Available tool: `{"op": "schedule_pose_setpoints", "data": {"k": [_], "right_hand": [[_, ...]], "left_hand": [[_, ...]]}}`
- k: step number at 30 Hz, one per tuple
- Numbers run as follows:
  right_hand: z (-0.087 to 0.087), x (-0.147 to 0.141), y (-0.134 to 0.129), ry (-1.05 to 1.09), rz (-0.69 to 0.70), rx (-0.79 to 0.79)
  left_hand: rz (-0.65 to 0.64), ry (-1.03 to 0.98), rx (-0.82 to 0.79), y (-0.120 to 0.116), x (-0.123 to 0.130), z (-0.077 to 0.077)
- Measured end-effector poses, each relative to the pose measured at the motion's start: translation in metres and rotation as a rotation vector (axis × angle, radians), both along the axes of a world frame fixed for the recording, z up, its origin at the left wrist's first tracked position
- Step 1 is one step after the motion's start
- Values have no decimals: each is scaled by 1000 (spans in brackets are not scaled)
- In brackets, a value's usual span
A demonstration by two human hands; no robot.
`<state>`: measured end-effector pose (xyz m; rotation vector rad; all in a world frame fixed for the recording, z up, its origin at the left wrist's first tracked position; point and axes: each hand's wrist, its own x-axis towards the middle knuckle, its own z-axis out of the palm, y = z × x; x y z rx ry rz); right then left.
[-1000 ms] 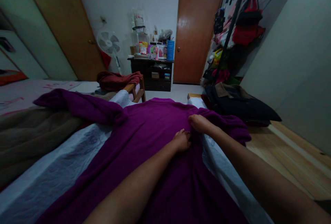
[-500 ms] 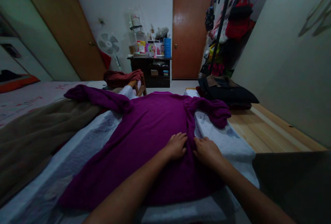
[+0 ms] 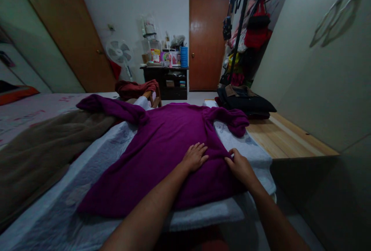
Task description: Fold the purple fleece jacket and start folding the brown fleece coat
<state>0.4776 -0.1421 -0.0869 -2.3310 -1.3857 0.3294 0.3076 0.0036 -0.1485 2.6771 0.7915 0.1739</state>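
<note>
A purple long-sleeved top [image 3: 162,146] lies spread over a pale patterned cloth [image 3: 116,142], its neck end away from me and its sleeves out to both sides. My left hand [image 3: 195,156] rests flat on the body of the top, right of its middle, with the fingers spread. At the right side edge of the top, my right hand [image 3: 239,166] pinches the purple fabric between thumb and fingers.
A brown fleece cloth [image 3: 58,139] lies on the left. Folded dark clothes [image 3: 246,102] sit on a wooden surface [image 3: 284,137] at the right. Farther back are a red-brown cloth [image 3: 136,87], a fan [image 3: 118,52], a dark cabinet [image 3: 150,79] and a door [image 3: 208,42].
My right hand has moved right, and the right side of the top is drawn outward and lies flatter. My left hand now lies flat with its fingers spread. The camera view has shifted slightly.
</note>
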Motion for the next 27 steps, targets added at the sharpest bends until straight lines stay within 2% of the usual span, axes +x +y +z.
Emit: {"op": "schedule_pose_setpoints", "data": {"k": [4,7,9,11,14,15,17,20,22,24,27], "right_hand": [[-6,1,-19,-25,38,-73],[-1,2,-28,-58,114,-84],[4,1,-32,20,115,-52],[10,0,-36,277,90,37],[12,-4,-42,795,65,193],[11,-4,-44,917,54,220],[5,-4,-49,1007,17,228],[-5,-1,-57,872,11,167],[-7,3,-63,719,73,92],[-1,8,-65,577,178,-4],[18,17,-56,360,268,-87]], "left_hand": [[49,45,16,-8,11,7],[33,-22,27,-15,25,11],[18,-55,10,-16,35,12],[48,-50,-3,-13,43,12],[112,-20,-5,-4,53,13],[125,-13,-5,-2,56,13],[140,-7,0,1,61,12],[134,-6,28,-3,65,9],[110,-19,62,-7,66,6],[76,-17,77,-10,63,4],[4,40,28,-8,54,6]]}}
